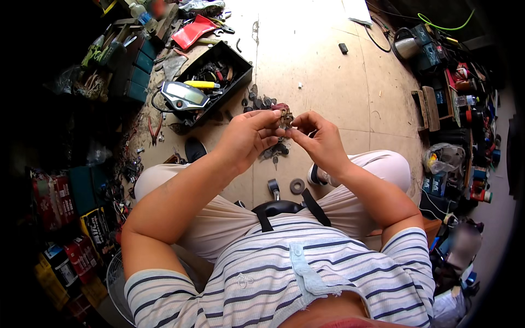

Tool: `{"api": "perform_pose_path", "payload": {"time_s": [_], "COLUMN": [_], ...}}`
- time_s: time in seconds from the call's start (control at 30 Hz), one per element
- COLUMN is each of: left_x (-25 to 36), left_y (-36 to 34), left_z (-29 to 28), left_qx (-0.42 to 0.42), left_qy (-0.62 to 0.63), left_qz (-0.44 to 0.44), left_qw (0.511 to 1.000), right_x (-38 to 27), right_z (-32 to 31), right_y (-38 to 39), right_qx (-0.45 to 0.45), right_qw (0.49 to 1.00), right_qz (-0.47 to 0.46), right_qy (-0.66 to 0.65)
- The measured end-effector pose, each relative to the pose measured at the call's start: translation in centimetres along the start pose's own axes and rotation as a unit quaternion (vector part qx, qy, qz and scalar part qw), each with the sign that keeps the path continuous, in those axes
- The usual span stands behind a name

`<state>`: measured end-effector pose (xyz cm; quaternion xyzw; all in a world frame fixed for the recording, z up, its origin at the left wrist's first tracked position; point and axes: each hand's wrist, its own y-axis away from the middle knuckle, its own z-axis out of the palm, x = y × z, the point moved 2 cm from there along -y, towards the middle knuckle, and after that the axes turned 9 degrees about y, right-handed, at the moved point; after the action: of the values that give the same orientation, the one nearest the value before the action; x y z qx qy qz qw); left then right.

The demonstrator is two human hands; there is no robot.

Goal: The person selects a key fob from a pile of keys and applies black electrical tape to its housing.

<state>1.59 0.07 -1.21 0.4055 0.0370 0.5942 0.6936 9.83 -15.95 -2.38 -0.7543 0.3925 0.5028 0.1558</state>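
Both hands meet in front of me over the floor. My left hand [252,133] is closed on a small bunch of keys [286,118], metal with a dark red piece at its top. My right hand [317,136] pinches at the bunch's lower right side, thumb and forefinger together. Fingers hide much of the bunch. Below and beyond it, more loose keys [263,102] with dark heads lie on the floor. A round dark ring [297,186] rests on the floor nearer to me.
To the left, a black toolbox [243,70] holds tools, with a grey instrument display [185,96] and a yellow-handled cutter [201,84] on top. Red-handled pliers [155,131] lie beside it. Farther off is a small black block [343,48]. Cluttered shelves and boxes [93,235] line both sides.
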Motion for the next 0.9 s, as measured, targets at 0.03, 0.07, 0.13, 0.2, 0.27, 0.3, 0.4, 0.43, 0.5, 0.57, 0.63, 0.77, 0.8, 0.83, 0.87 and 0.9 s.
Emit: {"api": "perform_pose_path", "payload": {"time_s": [0.03, 0.07, 0.13, 0.2, 0.27, 0.3, 0.4, 0.43, 0.5, 0.57, 0.63, 0.77, 0.8, 0.83, 0.87, 0.9], "left_x": [0.0, -0.1, -0.3, -0.3, 0.0, 0.1, 0.5, 0.6, 0.7, 0.7, 0.6, 0.5, 0.3, 0.1, -0.1, -0.2], "left_y": [0.0, 0.0, 0.1, 0.3, 0.4, 0.3, 0.1, 0.0, -0.3, -0.7, -0.8, -0.7, -0.8, -0.9, -1.0, -1.1], "left_z": [0.0, 0.0, 0.0, 0.1, 0.4, 0.3, 0.0, -0.2, -0.6, -0.9, -0.9, -0.2, -0.3, -0.5, -0.7, -0.6], "left_qx": [-0.001, -0.001, -0.004, 0.004, 0.023, 0.022, 0.036, 0.051, 0.061, 0.052, 0.024, -0.018, -0.016, -0.015, -0.014, -0.020], "left_qy": [0.004, 0.007, 0.014, 0.008, -0.008, -0.021, -0.063, -0.082, -0.119, -0.156, -0.159, -0.208, -0.229, -0.249, -0.269, -0.280], "left_qz": [-0.003, -0.007, -0.013, -0.017, -0.019, 0.001, 0.056, 0.072, 0.108, 0.151, 0.181, 0.173, 0.161, 0.148, 0.135, 0.127], "left_qw": [1.000, 1.000, 1.000, 1.000, 1.000, 1.000, 0.996, 0.993, 0.985, 0.975, 0.970, 0.962, 0.960, 0.957, 0.953, 0.951], "right_x": [-0.2, -0.2, -0.6, -0.9, -1.1, -1.2, -1.6, -1.7, -1.8, -2.0, -1.7, -1.9, -2.0, -2.2, -2.4, -2.5], "right_z": [-0.1, -0.2, -0.1, 0.0, 0.0, -0.1, -0.4, -0.5, -0.6, -0.8, -1.0, -2.1, -2.4, -2.6, -2.8, -3.0], "right_y": [0.0, -0.1, 0.2, 0.3, 0.3, 0.3, 0.3, 0.2, 0.3, 0.5, 0.4, 0.3, 0.2, 0.1, 0.0, -0.1], "right_qx": [-0.003, -0.006, 0.013, 0.035, 0.060, 0.067, 0.086, 0.091, 0.086, 0.064, 0.005, -0.033, -0.043, -0.049, -0.054, -0.059], "right_qw": [1.000, 0.999, 0.994, 0.989, 0.984, 0.981, 0.966, 0.956, 0.961, 0.984, 1.000, 0.983, 0.981, 0.977, 0.973, 0.968], "right_qz": [0.005, 0.010, -0.015, -0.039, -0.061, -0.074, -0.127, -0.154, -0.161, -0.121, -0.029, 0.038, 0.042, 0.059, 0.076, 0.093], "right_qy": [0.021, 0.043, 0.103, 0.141, 0.157, 0.166, 0.207, 0.231, 0.208, 0.116, -0.009, -0.178, -0.183, -0.197, -0.212, -0.227]}}
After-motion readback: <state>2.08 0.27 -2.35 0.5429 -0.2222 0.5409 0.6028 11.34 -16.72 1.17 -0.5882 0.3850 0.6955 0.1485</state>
